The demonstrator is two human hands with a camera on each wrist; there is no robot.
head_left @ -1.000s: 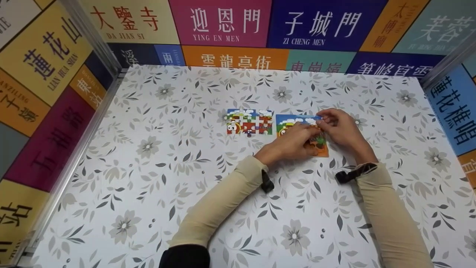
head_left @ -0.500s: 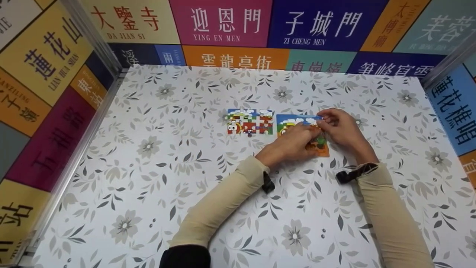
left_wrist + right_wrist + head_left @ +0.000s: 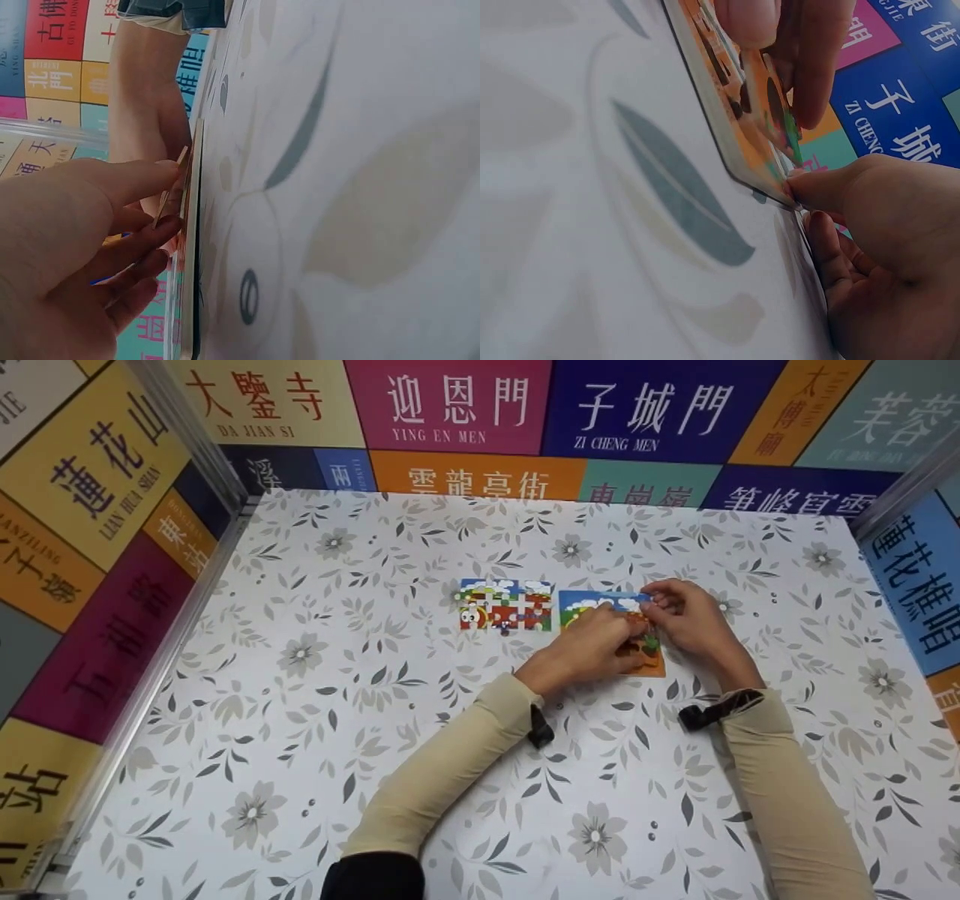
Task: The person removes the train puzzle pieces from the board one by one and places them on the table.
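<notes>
A colourful puzzle board (image 3: 577,604) lies flat on the flowered table (image 3: 375,720), with both hands over its right half. My left hand (image 3: 626,624) reaches in from the left and pinches a small orange puzzle piece (image 3: 769,101), tilted up off the board (image 3: 720,112). In the left wrist view the piece (image 3: 171,196) shows edge-on between the fingertips. My right hand (image 3: 654,604) holds the board's far right corner, thumb tip (image 3: 810,187) against its edge. A second strip of joined puzzle pieces (image 3: 506,606) lies just left of the board.
Walls covered in coloured sign panels (image 3: 465,412) close the table on the left, back and right, with metal rails (image 3: 150,682) at the edges. Dark straps (image 3: 712,709) sit on both wrists over beige sleeves.
</notes>
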